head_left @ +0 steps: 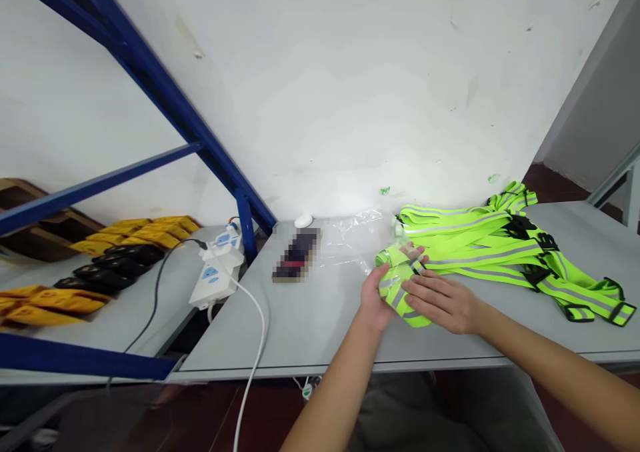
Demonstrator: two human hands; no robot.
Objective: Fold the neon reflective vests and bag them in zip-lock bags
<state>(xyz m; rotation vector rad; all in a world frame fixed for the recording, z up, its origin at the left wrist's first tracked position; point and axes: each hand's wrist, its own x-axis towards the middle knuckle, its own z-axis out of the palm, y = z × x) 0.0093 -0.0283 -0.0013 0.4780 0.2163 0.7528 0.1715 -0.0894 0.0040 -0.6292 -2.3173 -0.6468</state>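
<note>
My left hand (376, 299) is closed around a folded neon-green reflective strap bundle (411, 317) with a grey stripe, just above the table. Clear film shines over part of the bundle; I cannot tell whether it is fully inside. My right hand (445, 303) lies against the bundle's right side, fingers straight, together and flat on it. Just beyond my hands, a clear plastic bag (345, 242) spreads over the table. To the right lies a pile of neon-green reflective straps (480, 245) with black buckles, its near ends reaching toward my hands.
On the grey table (310, 332) are a pixelated dark phone-like object (297, 255) and a white round object (303, 221). A white power strip (217, 275) and cable (257, 345) lie left. Beyond the blue frame (175, 105) sit yellow packets (55, 302) and black items (107, 269).
</note>
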